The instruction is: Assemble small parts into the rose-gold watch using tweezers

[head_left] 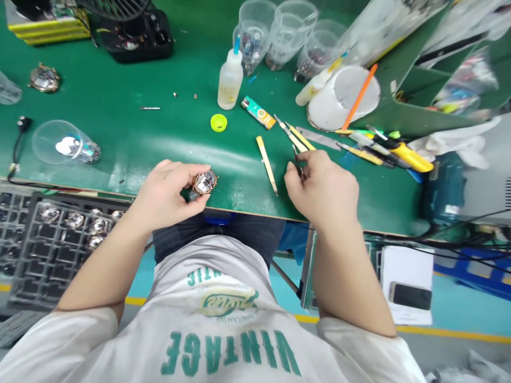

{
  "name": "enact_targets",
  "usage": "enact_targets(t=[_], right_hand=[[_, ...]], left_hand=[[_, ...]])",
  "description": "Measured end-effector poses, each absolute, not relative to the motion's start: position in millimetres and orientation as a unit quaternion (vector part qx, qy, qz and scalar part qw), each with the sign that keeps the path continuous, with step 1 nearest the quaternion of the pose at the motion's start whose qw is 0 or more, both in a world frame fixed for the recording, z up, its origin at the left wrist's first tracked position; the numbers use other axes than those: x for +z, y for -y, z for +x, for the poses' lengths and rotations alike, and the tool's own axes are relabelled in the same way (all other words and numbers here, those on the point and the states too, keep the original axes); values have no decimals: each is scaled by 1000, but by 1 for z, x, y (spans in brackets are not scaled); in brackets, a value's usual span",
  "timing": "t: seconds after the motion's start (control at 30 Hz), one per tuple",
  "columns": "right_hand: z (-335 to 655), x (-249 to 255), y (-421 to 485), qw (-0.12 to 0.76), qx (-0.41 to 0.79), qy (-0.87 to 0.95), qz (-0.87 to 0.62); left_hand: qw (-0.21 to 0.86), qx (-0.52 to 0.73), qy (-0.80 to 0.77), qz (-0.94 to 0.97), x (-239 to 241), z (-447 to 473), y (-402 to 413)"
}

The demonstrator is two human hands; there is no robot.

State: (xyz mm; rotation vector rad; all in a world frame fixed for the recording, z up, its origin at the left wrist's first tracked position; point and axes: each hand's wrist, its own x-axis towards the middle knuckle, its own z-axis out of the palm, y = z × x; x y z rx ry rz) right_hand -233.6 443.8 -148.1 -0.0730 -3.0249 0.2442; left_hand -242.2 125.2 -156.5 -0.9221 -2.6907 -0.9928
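Note:
My left hand (171, 189) grips an open watch case (205, 182) between thumb and fingers, just above the front edge of the green bench. Its rim is rose-gold, and silver and dark inner parts show. My right hand (323, 186) pinches a thin dark metal tool (296, 155), mostly hidden by the fingers, so its exact kind is unclear. A yellow-handled tool (266, 165) lies between the hands. Just beyond my right hand lie slim tools with pale yellow handles (299, 137) and a lighter (258, 112).
A dropper bottle (230, 82) and lime-green cap (219, 123) stand mid-bench. Plastic cups (291, 32) are behind. A tilted cup (59, 141) and another watch case (44, 78) lie left. A tray of watch parts (43, 266) sits below left; a white round container (343, 98) stands right.

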Motion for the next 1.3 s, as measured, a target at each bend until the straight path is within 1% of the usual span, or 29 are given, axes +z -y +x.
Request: enact_targets(t=[0.07, 0.17, 0.27, 0.33, 0.4, 0.43, 0.53, 0.63, 0.73, 0.97, 1.13, 1.3], right_hand=[[-237, -153, -445, 78, 54, 995, -14], [-236, -153, -439, 142, 56, 988, 13], [-229, -142, -425, 215, 109, 968, 65], [-223, -134, -411, 243, 177, 947, 110], [-218, -129, -395, 215, 278, 924, 150], [-217, -129, -386, 178, 336, 911, 162], [-216, -137, -362, 27, 485, 860, 155], [-219, -148, -345, -80, 580, 800, 131], [-223, -152, -334, -135, 638, 751, 105], [-227, -144, -330, -176, 682, 707, 66], [-226, -145, -331, -192, 681, 703, 75], [-219, -150, -329, -86, 648, 750, 101]], left_hand=[[93, -337, 890, -293, -159, -240, -125], [139, -359, 883, -267, -164, -236, -124], [165, -392, 871, -248, -170, -233, -122], [169, -417, 862, -232, -175, -232, -121], [169, -441, 855, -215, -179, -231, -120], [170, -451, 851, -208, -181, -230, -119], [170, -475, 842, -191, -186, -229, -118], [164, -505, 829, -174, -190, -228, -117], [167, -524, 819, -164, -192, -227, -117], [184, -544, 798, -181, -190, -227, -118], [195, -520, 808, -199, -191, -227, -116], [173, -532, 807, -189, -190, -226, -116]])
